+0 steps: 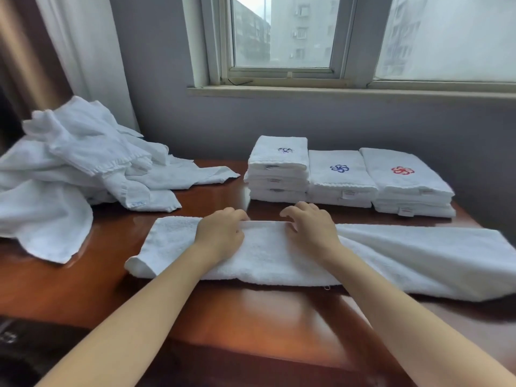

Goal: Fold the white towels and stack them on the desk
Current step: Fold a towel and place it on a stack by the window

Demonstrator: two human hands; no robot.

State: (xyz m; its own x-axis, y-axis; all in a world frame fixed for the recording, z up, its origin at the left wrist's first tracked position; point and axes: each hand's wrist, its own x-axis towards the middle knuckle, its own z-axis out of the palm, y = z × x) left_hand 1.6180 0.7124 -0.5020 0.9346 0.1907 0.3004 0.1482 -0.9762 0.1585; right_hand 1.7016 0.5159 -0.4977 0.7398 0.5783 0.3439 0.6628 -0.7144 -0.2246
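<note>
A long white towel (418, 255), folded lengthwise, lies across the brown desk (251, 311) in front of me. My left hand (220, 233) and my right hand (310, 227) sit side by side on its far edge, fingers curled over the hem. At the back of the desk stand three stacks of folded white towels: the left stack (277, 174) with a dark emblem, the middle stack (340, 182) with a blue emblem, the right stack (410, 188) with a red emblem. A heap of unfolded white towels (69, 169) covers the desk's left side.
A grey wall and a window (282, 40) rise behind the desk. A white curtain (83, 51) hangs at the left behind the heap. The towel's right end reaches the frame's right edge. A dark object (16, 350) sits below the desk's front left corner.
</note>
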